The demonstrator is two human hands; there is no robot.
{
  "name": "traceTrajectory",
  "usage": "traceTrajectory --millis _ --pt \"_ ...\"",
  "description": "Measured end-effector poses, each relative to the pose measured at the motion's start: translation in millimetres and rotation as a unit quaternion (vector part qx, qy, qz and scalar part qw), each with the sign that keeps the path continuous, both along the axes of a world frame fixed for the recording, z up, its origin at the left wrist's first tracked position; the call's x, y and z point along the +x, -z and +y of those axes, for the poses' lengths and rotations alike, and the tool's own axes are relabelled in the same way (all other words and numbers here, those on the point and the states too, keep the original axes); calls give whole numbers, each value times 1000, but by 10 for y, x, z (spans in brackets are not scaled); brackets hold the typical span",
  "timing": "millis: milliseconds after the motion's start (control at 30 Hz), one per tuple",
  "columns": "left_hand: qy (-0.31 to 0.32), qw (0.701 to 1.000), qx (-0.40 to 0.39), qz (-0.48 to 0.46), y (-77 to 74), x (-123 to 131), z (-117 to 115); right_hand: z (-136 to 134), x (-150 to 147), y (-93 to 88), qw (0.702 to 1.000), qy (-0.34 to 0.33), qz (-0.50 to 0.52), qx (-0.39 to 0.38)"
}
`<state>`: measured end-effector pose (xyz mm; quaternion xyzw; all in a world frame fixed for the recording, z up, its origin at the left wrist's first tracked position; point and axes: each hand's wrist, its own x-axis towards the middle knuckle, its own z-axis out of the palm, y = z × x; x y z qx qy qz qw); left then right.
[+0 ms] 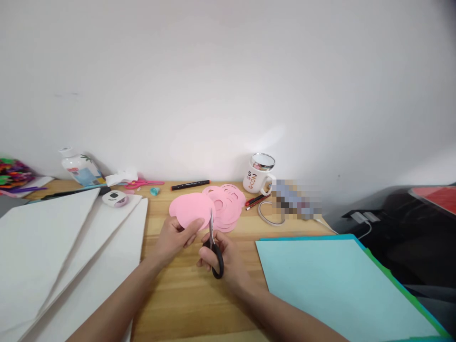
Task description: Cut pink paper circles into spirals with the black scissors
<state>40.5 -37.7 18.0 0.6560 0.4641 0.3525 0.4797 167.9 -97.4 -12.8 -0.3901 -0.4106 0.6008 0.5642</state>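
Note:
Between the thumb and fingers of my left hand point(181, 236) is a pink paper piece point(192, 208) with rounded edges, held above the wooden table. My right hand point(219, 254) grips black-handled scissors point(217, 259), their blades pointing up at the right edge of that piece. The blades look nearly closed, and whether paper lies between them is unclear. Just behind and to the right lie several pink paper cutouts point(231, 209), overlapping, some with holes cut in them.
Large white sheets point(46, 242) cover the left side; light blue sheets point(338, 280) lie at the right. Along the wall stand a white bottle point(81, 167) and a mug point(259, 173). A black marker point(190, 185), pink scissors point(146, 183) and a coiled cable point(270, 213) lie farther back.

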Motion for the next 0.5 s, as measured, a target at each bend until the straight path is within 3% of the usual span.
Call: traceTrajectory --millis 233,500 --pt "-7 1000 3 0 -14 54 -3 -21 -55 31 1000 -7 -1 -21" --pt "-10 1000 -5 24 -12 63 -52 26 9 -60 999 15 -2 33"
